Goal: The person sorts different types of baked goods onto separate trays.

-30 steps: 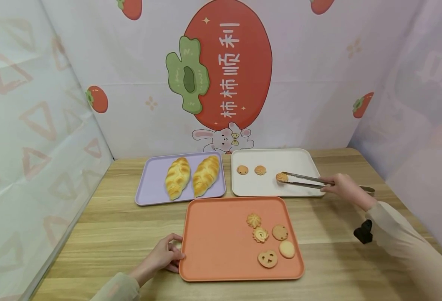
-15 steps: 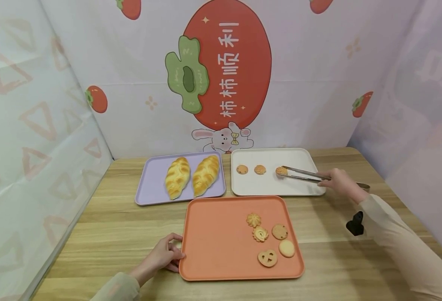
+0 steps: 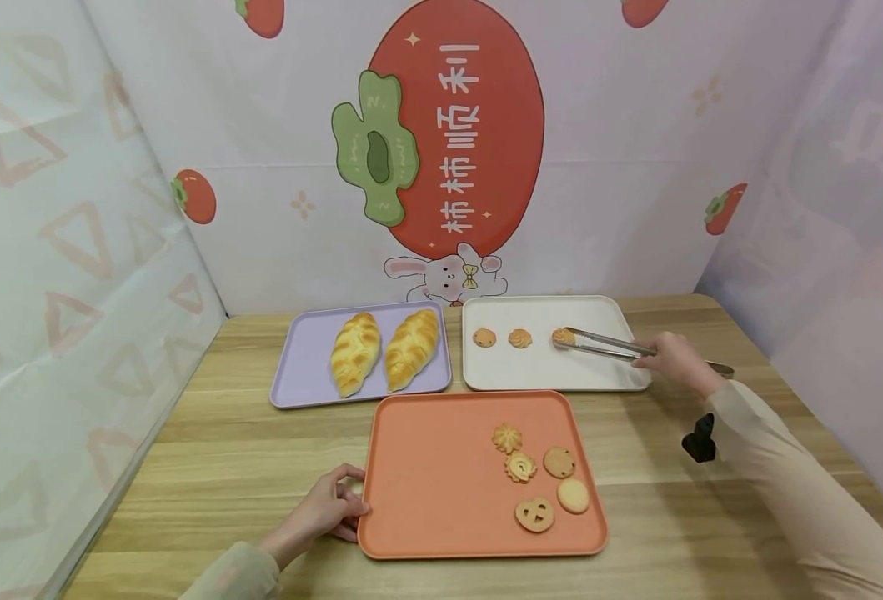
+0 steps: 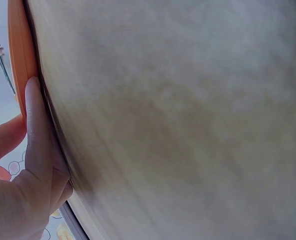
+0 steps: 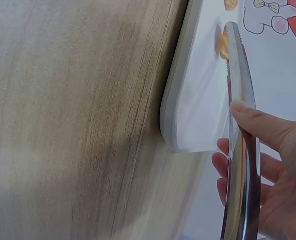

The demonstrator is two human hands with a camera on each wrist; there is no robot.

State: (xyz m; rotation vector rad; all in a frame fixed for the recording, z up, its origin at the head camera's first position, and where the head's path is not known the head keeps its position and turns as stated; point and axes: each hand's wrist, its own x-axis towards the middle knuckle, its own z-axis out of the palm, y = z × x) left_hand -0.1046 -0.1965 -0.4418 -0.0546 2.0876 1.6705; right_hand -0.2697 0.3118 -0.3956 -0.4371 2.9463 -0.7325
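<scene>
In the head view my right hand (image 3: 677, 362) holds metal tongs (image 3: 609, 346) over the right end of the white tray (image 3: 599, 312). The tips of the tongs are around a swirled cookie (image 3: 564, 336); the right wrist view shows their toothed ends at the cookie (image 5: 224, 45). Thumb and fingers press the two arms of the tongs from either side. My left hand (image 3: 324, 504) pinches the left rim of the orange tray (image 3: 426, 475), its thumb at the rim and a finger along the outer side in the left wrist view.
Several cookies (image 3: 534, 515) lie on the right part of the orange tray. A round cookie (image 3: 484, 337) and another swirled cookie (image 3: 519, 337) are on the white tray. Two breads (image 3: 355, 354) rest on the purple tray (image 3: 302, 358). A printed curtain (image 3: 614, 167) stands behind the table.
The right hand and tongs have shifted slightly away from me and left, and the swirled cookie at the tips has moved back a little on the white tray. The left hand stays put.
</scene>
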